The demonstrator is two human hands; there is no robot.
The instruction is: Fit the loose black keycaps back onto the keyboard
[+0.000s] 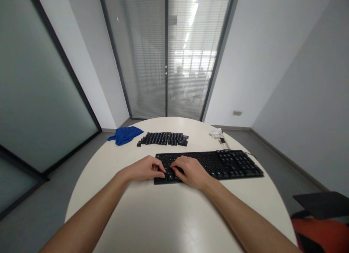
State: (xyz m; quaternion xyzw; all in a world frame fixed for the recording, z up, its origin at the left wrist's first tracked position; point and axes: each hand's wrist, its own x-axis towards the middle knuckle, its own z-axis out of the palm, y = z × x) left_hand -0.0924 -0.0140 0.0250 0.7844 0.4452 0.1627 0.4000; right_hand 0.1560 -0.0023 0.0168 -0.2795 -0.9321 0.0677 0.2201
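A black keyboard (208,162) lies on the white table with many of its keycaps off on the left and middle parts; those at its right end are in place. Over its left end is my left hand (147,168), its thumb and index fingertips close together at the lower left keys. Just to the right, my right hand (191,171) bends over the lower rows with fingers curled and thumb near them. Whatever lies between the fingertips of either hand is too small to make out. Behind the keyboard, loose black keycaps (165,138) are laid out in rows.
A blue cloth (125,135) lies crumpled at the table's far left. At the far right are a white crumpled item (216,133) and a thin light-coloured tool (225,141). The round table (163,216) has a curved edge; a red and black chair (321,227) stands at right.
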